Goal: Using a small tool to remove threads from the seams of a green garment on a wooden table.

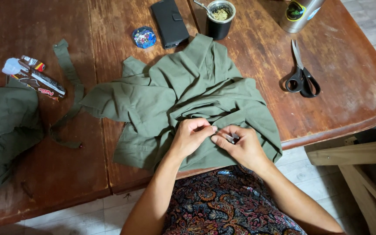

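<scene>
An olive green garment lies crumpled on the wooden table in front of me. My left hand pinches a fold of its cloth near the table's front edge. My right hand touches the left fingertips and holds a small dark tool with a light tip against the fabric. What the tool is cannot be made out.
Black-handled scissors lie to the right. A black cup with a metal straw, a black wallet, a blue round pin box and a steel flask stand at the back. Green strap, wrapped snack and more green cloth lie left. Wooden frame at right.
</scene>
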